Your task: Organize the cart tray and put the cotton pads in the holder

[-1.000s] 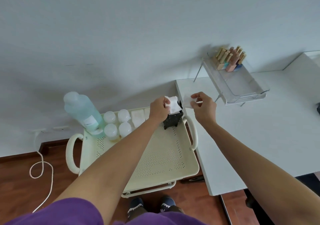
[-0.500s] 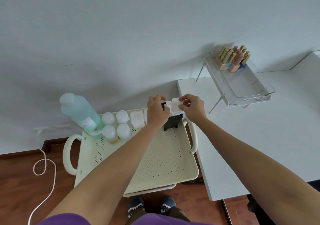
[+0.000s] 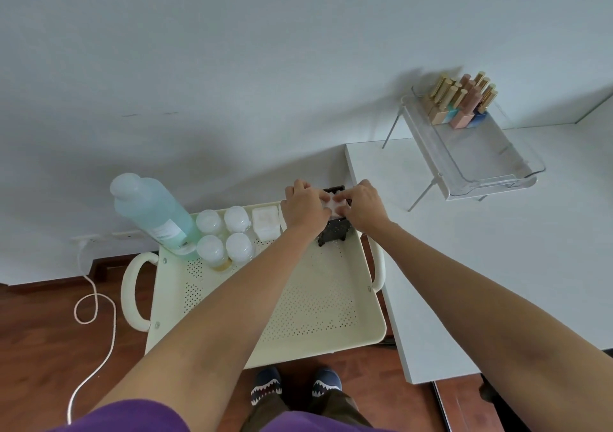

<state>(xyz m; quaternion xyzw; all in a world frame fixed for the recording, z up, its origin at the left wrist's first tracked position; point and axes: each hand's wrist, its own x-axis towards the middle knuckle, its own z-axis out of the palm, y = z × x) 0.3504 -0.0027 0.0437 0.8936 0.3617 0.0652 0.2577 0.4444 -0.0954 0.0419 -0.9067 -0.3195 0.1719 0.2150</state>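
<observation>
Reaching over the far right corner of the cream cart tray (image 3: 331,332), we have both hands at the black holder (image 3: 333,237). Our left hand (image 3: 306,209) and right hand (image 3: 363,207) curl their fingers onto the white cotton pads (image 3: 332,203) at its open top. More pads (image 3: 264,222) lie beside small white jars (image 3: 237,219) and a blue bottle (image 3: 149,212).

Matt cream cart tray (image 3: 335,302), perforated, probably painted metal; black holder (image 3: 333,237) looks plastic mesh; soft white cotton pads (image 3: 332,203); clear glossy acrylic rack (image 3: 471,162); matt white worktop (image 3: 497,249).
</observation>
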